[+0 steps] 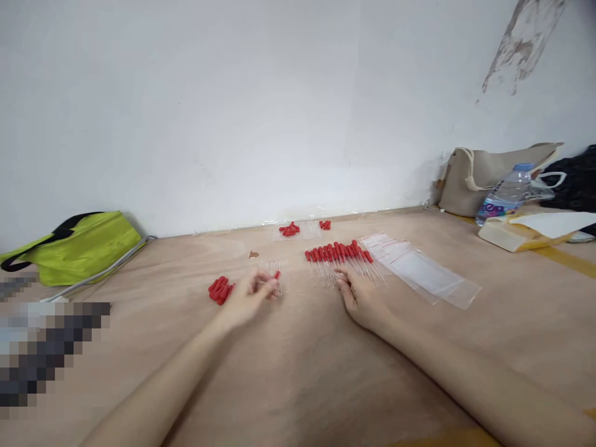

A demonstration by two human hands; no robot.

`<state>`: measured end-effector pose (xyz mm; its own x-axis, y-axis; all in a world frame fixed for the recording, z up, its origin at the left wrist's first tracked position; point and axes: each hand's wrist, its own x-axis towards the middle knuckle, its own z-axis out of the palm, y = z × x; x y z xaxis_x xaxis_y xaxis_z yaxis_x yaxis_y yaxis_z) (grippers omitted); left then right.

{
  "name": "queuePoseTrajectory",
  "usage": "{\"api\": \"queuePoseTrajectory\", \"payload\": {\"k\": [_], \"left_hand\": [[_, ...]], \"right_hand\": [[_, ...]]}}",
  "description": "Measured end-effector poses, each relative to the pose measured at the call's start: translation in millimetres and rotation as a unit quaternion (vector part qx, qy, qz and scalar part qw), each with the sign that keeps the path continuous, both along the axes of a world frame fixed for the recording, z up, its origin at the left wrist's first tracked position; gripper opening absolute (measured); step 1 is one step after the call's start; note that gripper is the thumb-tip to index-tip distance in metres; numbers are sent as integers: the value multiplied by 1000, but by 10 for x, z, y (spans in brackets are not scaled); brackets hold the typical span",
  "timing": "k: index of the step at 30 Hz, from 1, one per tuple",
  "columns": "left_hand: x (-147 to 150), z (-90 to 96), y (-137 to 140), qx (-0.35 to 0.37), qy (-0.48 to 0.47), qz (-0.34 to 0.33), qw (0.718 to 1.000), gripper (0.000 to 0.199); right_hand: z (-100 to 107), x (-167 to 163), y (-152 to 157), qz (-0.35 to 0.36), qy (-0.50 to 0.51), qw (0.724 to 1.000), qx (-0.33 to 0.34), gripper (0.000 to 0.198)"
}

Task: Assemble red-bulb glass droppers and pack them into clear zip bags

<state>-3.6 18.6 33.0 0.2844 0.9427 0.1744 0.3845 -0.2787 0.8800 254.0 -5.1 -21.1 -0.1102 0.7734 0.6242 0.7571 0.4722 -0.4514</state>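
Note:
My left hand pinches a red rubber bulb above a small group of clear glass tubes. Beside that wrist lies a pile of loose red rubber bulbs. My right hand has its thumb and forefinger together on what looks like a thin clear glass tube, partly blurred. It is at the lower ends of a row of glass droppers with red bulbs, laid side by side. Right of the row, clear zip bags overlap on the table.
By the wall are more red bulbs and clear tubes on plastic. A yellow-green bag and a grey cable are on the left. A beige bag, a water bottle and an opened envelope stand right.

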Motion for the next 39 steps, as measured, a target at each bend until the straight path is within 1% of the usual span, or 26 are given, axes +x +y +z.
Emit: {"api": "queuePoseTrajectory", "payload": {"k": [2,3,4,6,10,13,17,21,26,34,39], "left_hand": [[208,-223,-95,-25,-59,-31,997,25],[273,-307,-126,-31,-64,-47,996,26],[311,-367,-146,-38,-59,-63,996,27],[329,-418,-155,-43,-47,-81,995,28],[286,-387,-134,-41,-36,-88,995,28],[285,-372,-133,-30,-29,-85,996,28],[296,-386,-136,-35,-26,-80,996,30],[287,-388,-130,-52,-46,-88,994,32],[278,-342,-131,-18,1,-77,997,27],[301,-302,-149,-18,3,-70,997,26],[295,-345,-151,-54,-27,-90,994,32]], "right_hand": [[-6,-7,1,58,11,998,-1,26],[-6,-15,-4,83,5,997,1,26],[-4,-25,-12,103,-5,995,3,25],[5,-47,-31,128,-33,991,1,26],[26,-81,-52,141,-86,986,-3,27],[26,-84,-51,143,-107,984,-3,26],[9,-69,-48,143,-111,984,-2,26],[10,-64,-52,148,-119,982,-5,25],[24,-67,-59,144,-125,982,-1,25],[32,-68,-66,157,-125,979,-16,26],[39,-69,-66,176,-125,976,-14,26]]}}
